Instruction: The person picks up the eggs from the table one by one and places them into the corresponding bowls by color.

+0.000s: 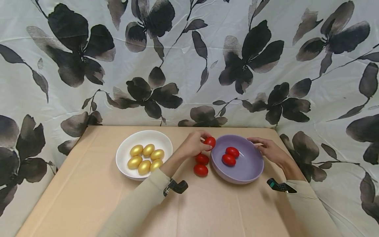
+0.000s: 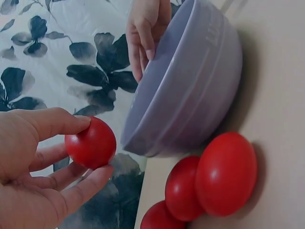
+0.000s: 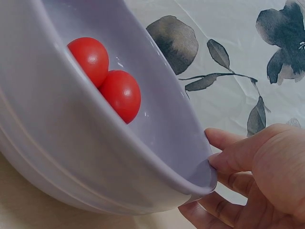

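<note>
My left hand (image 1: 192, 144) holds a shiny red egg (image 1: 209, 143) between thumb and fingertips, just beyond the left rim of the purple bowl (image 1: 250, 166). In the left wrist view this egg (image 2: 90, 143) is clear of the bowl. More red eggs (image 1: 201, 170) lie on the table beside the bowl; the left wrist view has three, one cut off by the frame. Inside the bowl two red eggs (image 3: 121, 95) touch each other. At the bowl's right rim, my right hand (image 3: 267, 176) pinches the edge, thumb on top and fingers underneath.
A white bowl (image 1: 120, 161) with several gold eggs (image 1: 144, 167) stands on the left, partly behind my left forearm. The wooden table (image 1: 88, 197) ends at a floral cloth (image 1: 195, 65) at the back and right.
</note>
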Demonstrator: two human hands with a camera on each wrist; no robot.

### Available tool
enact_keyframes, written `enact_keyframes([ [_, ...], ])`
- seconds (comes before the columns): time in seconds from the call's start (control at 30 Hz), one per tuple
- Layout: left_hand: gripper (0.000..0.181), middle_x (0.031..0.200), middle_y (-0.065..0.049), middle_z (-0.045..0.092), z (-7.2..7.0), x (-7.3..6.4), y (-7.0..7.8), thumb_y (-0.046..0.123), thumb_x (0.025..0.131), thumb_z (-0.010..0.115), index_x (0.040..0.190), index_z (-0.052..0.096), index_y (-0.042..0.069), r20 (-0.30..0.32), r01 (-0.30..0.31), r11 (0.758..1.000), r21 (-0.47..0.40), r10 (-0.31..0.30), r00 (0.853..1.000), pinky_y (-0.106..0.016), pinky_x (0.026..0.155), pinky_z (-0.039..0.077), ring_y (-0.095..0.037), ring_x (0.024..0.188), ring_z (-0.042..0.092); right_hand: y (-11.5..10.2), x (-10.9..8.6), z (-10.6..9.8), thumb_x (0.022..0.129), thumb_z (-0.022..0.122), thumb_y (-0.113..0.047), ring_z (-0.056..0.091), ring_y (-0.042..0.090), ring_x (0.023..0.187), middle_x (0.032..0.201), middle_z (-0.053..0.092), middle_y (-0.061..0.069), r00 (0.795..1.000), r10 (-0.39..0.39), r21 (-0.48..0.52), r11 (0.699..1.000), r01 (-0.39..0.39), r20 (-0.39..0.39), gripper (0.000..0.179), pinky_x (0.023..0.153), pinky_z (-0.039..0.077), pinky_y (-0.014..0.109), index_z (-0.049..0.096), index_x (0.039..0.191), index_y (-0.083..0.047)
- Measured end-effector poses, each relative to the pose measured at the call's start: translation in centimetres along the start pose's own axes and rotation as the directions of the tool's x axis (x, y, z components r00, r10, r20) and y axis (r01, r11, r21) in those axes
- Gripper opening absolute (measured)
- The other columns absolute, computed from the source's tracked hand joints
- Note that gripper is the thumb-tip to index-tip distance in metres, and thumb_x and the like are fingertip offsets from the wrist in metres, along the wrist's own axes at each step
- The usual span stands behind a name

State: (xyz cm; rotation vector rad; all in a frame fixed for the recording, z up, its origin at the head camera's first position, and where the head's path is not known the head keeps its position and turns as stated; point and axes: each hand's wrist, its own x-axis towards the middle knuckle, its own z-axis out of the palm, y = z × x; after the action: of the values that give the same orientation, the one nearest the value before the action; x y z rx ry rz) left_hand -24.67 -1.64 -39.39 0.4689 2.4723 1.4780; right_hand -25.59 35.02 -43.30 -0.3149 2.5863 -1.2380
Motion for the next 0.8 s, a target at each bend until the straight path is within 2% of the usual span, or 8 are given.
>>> enact_keyframes([
  [0.1, 0.035, 0.115, -0.005, 0.065, 0.5, -0.2, 0.4, 0.008, 0.089, 0.075, 0.124, 0.068, 0.010, 0.021, -0.012, 1.000, -0.006, 0.012, 1.000, -0.030, 0.080, 0.061, -0.023, 0.103, 0.064, 0.0, 0.0, 0.0, 0.105, 0.045, -0.006, 0.059, 0.041, 0.122, 0.151, 0.048, 0.023, 1.000, 0.000, 0.000, 1.000, 0.000, 0.000, 0.046, 0.099, 0.055, 0.050, 0.051, 0.150, -0.013],
  [0.3, 0.038, 0.116, -0.005, 0.065, 1.4, -0.5, 1.2, 0.006, 0.088, 0.076, 0.125, 0.068, 0.009, 0.077, -0.024, 0.999, -0.032, 0.027, 0.997, -0.028, 0.074, 0.062, -0.024, 0.103, 0.066, 0.0, 0.0, 0.0, 0.105, 0.045, -0.007, 0.059, 0.042, 0.123, 0.151, 0.048, 0.023, 1.000, -0.001, 0.008, 1.000, 0.001, 0.005, 0.046, 0.101, 0.053, 0.054, 0.050, 0.150, -0.013],
  [0.47, 0.037, 0.115, -0.004, 0.066, 2.1, -0.5, 1.7, 0.008, 0.087, 0.078, 0.123, 0.070, 0.010, 0.107, -0.070, 0.998, 0.009, 0.068, 0.992, -0.025, 0.076, 0.060, -0.022, 0.102, 0.066, 0.0, 0.1, -0.1, 0.105, 0.044, -0.005, 0.058, 0.042, 0.123, 0.151, 0.048, 0.022, 1.000, -0.007, 0.014, 1.000, 0.007, 0.007, 0.047, 0.101, 0.053, 0.053, 0.051, 0.150, -0.013],
  [0.67, 0.042, 0.116, -0.003, 0.067, 2.9, -0.4, 1.9, 0.011, 0.086, 0.081, 0.126, 0.069, 0.010, 0.150, -0.141, 0.987, 0.081, 0.128, 0.980, -0.021, 0.083, 0.056, -0.017, 0.107, 0.060, 0.1, 0.3, -0.1, 0.102, 0.042, 0.001, 0.053, 0.046, 0.130, 0.150, 0.049, 0.022, 1.000, -0.019, 0.018, 1.000, 0.019, 0.007, 0.050, 0.102, 0.052, 0.054, 0.051, 0.150, -0.011],
  [0.8, 0.043, 0.117, -0.003, 0.068, 3.5, -0.1, 1.9, 0.012, 0.085, 0.082, 0.127, 0.069, 0.009, 0.172, -0.164, 0.980, 0.115, 0.143, 0.975, -0.020, 0.087, 0.054, -0.015, 0.108, 0.060, 0.1, 0.4, -0.2, 0.102, 0.042, 0.001, 0.051, 0.046, 0.132, 0.150, 0.049, 0.022, 1.000, -0.015, 0.014, 1.000, 0.015, 0.005, 0.050, 0.102, 0.052, 0.054, 0.051, 0.150, -0.011],
])
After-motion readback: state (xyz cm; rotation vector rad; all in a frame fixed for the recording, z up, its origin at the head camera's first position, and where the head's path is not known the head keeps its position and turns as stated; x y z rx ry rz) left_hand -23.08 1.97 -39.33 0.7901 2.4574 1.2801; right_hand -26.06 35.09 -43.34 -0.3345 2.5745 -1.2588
